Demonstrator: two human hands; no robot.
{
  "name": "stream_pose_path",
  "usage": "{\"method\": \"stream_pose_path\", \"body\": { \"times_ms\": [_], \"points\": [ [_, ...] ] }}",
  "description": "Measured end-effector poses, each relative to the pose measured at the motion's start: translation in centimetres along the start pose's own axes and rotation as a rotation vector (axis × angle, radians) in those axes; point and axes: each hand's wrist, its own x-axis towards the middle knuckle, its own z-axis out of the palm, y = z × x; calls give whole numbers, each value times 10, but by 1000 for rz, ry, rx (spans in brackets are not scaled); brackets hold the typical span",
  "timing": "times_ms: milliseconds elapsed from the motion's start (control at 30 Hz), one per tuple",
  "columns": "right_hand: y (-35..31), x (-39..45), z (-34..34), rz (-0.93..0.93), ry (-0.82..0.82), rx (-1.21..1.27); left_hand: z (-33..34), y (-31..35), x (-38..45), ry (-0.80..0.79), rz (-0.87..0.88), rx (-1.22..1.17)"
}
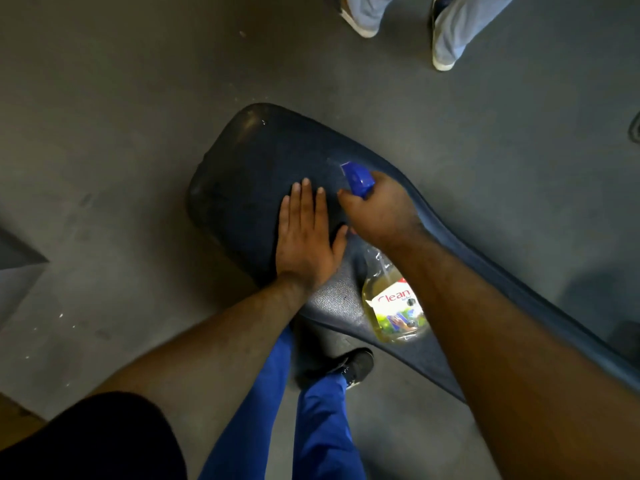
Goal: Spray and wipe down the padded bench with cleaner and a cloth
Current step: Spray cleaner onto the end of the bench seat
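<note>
Bench: the padded bench (249,174), dark blue, is stretching diagonally across the grey floor (104,133).
Bottle: the spray bottle (391,306) of yellow cleaner is angling over the pad, blue nozzle aimed at the far end.
Right hand: the right hand (381,213) is gripping the trigger head, fingers curled round it.
Left hand: the left hand (306,233) is lying flat on the pad, fingers straight, holding nothing.
Cloth: none showing.
Technique: likely best misting evenly, left hand clear of the spray.
</note>
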Motion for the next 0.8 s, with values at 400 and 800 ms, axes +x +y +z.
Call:
{"method": "stream_pose_path", "body": {
  "times_ms": [400, 800],
  "points": [
    [69, -52, -23, 70, 4, 104, 4, 55, -35, -23, 180, -13],
    [143, -86, -31, 123, 60, 118, 23, 95, -56, -53, 138, 61]
  ]
}}
